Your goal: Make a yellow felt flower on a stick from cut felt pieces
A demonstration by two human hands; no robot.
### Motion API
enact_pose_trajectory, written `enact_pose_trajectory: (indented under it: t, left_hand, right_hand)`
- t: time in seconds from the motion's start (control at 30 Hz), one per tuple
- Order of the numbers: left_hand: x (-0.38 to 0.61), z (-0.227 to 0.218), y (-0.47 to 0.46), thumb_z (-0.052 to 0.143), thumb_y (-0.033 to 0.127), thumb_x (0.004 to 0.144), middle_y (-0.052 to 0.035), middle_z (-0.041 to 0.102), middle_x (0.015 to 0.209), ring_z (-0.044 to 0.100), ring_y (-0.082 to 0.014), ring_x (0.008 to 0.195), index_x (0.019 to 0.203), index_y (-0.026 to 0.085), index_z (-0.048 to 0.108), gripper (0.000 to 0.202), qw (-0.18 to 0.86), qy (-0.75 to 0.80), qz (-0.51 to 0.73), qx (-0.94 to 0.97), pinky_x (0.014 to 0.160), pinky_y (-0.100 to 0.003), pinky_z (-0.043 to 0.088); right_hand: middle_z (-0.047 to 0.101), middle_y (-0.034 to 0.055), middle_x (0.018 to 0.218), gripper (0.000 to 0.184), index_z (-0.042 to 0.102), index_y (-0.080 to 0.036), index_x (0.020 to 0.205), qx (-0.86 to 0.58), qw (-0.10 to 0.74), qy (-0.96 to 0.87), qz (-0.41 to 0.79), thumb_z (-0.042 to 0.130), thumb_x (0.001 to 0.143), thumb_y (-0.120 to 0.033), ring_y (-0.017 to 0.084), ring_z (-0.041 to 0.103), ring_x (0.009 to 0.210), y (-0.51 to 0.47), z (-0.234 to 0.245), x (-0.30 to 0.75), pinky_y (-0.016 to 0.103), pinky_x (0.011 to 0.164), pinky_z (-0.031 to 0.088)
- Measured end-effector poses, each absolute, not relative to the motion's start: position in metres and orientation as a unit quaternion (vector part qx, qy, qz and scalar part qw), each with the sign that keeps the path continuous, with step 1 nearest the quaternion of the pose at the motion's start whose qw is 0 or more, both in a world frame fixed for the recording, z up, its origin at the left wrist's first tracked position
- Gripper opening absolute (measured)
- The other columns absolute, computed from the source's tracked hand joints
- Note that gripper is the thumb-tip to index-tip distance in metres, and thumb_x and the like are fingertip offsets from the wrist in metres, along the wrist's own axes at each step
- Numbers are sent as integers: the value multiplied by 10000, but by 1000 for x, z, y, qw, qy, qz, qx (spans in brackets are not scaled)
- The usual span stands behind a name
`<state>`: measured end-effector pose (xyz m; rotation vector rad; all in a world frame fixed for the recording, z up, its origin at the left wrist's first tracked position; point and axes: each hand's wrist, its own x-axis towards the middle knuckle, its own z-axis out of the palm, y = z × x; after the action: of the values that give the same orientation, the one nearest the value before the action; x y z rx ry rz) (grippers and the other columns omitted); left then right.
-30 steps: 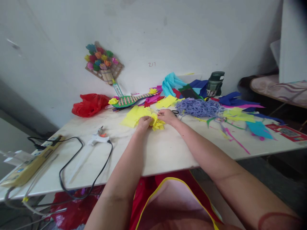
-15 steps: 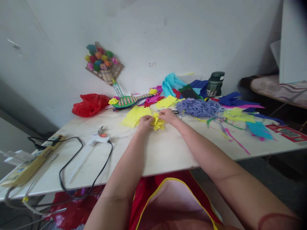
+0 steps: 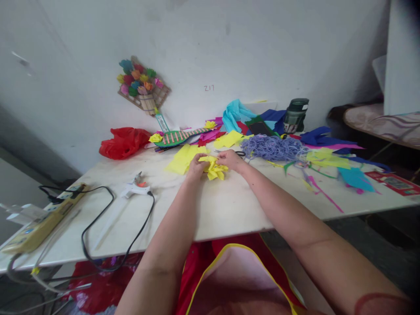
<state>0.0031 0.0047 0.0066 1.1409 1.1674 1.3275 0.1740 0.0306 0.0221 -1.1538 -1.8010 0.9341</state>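
A crumpled yellow paper flower [image 3: 215, 169] is between my two hands, just above the middle of the table. My left hand [image 3: 197, 165] pinches its left side, fingers bent around the petals. On the other side, my right hand [image 3: 230, 159] grips the flower's upper right edge between thumb and fingers. Flat yellow crepe paper [image 3: 182, 159] lies beside and partly behind my left hand. Scissors [image 3: 241, 153] rest just behind my right hand, mostly hidden by it.
A white glue gun [image 3: 136, 188] with a black cord lies left, near a yellow power strip [image 3: 49, 218]. Tangled purple string [image 3: 274, 148], paper scraps and a dark bottle [image 3: 295, 116] stand right. A green decorated piece [image 3: 183, 136] and red plastic bag [image 3: 124, 143] lie behind.
The yellow flower looks more spread out between my hands, its petals reaching lower and wider. My left fingers have shifted slightly up; my right hand has barely moved.
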Motion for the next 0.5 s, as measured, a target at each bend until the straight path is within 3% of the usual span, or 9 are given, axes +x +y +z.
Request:
enact_pose_trajectory:
  t: [0.13,0.5]
  left_hand:
    - [3,7,4,707,240,535,59,601,580,541,-116,507,868,224,568,361,496,471,543,488,517,-212,419]
    - [3,2,9,664,263,601,4,599,591,564,-146,561,644,194,618,93,533,471,514,479,553,-256,457]
  right_hand:
    - [588,-39,587,108,692,-163,650,-456,396,-709,365,629,618,-245,145,538,647,30,21,173,238,584,380]
    - [602,-30,598,104,689,-157,660,-453,404,-711,356,622,640,-234,144,556,638,31,18,172,235,582,383]
